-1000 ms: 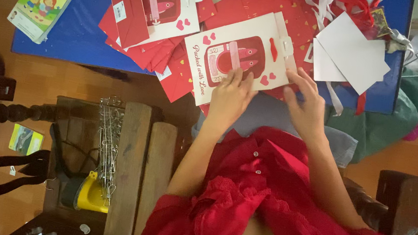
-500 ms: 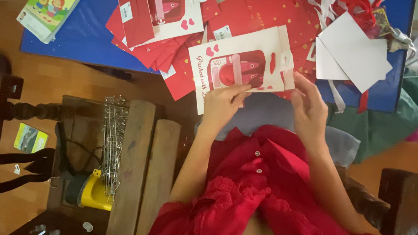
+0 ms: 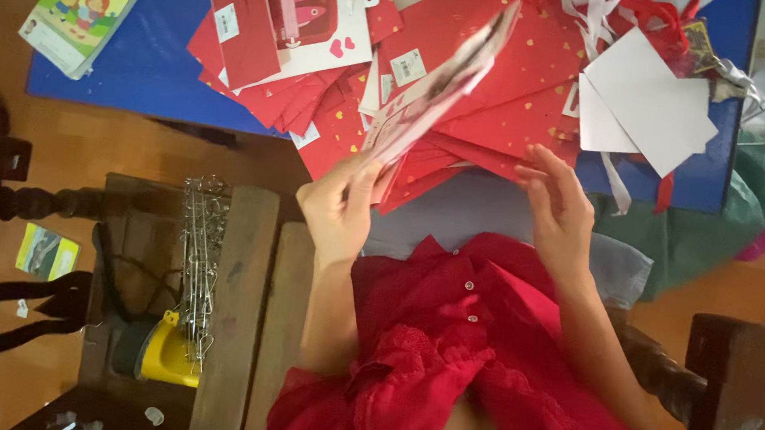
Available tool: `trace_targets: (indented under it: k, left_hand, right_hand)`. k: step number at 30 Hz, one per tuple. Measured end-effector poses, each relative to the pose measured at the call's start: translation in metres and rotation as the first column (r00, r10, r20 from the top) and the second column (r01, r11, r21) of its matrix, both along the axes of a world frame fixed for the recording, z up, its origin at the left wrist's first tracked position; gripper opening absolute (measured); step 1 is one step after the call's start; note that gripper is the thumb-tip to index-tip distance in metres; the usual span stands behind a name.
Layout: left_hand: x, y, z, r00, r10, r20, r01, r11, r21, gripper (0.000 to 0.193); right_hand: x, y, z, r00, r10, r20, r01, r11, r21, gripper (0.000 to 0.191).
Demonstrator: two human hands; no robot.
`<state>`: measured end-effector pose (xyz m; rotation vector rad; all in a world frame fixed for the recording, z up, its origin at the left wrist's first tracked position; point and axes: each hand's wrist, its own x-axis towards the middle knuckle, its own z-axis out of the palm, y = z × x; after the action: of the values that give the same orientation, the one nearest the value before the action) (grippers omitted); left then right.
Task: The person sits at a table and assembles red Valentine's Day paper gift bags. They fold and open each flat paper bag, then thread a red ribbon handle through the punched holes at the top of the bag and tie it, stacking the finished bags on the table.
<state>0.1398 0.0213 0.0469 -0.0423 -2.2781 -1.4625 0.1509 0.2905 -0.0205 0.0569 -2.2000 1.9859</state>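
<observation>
Left hand (image 3: 339, 207) grip pinches red-and-white paper bag (image 3: 442, 88), now tilted edge-on, blurred, off flat. Right hand (image 3: 557, 211) has let go, fingers spread above blue desk (image 3: 140, 59).

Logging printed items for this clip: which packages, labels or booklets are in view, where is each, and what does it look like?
Card package: held tilted edge-on by the left hand, white and red, blurred.
Flat package: top centre on the red pile, white with a red picture and hearts.
White labels: small rectangles on red sheets.
Booklet: top left on the blue table, yellow-green, cartoon children.
Small leaflet: floor, left, yellow-green.
</observation>
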Motion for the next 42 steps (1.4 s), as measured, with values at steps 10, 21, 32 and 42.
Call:
trace_targets:
  k: [10, 21, 32, 42]
  left_hand:
    - [-0.006, -0.017, -0.020, 0.995, 0.016, -0.100, 0.061, 0.689, 0.722, 0.033]
    - [-0.010, -0.008, -0.039, 0.996, -0.032, 0.084, -0.017, 0.851, 0.525, 0.019]
    - [0.017, 0.027, -0.038, 0.923, -0.369, 0.108, 0.321, 0.893, 0.314, 0.016]
    - [0.028, 0.049, 0.001, 0.542, -0.839, -0.050, 0.838, 0.535, 0.105, 0.040]
  right_hand:
    - [0.003, -0.005, 0.002, 0.998, 0.066, 0.009, -0.065, 0.997, -0.044, 0.047]
    - [0.005, -0.002, -0.002, 0.997, -0.023, -0.077, 0.029, 0.997, 0.076, 0.063]
    - [0.000, 0.003, 0.016, 1.000, -0.026, -0.018, 0.027, 0.994, 0.103, 0.069]
    - [0.032, 0.022, 0.059, 0.925, 0.379, 0.024, -0.311, 0.792, -0.525, 0.097]
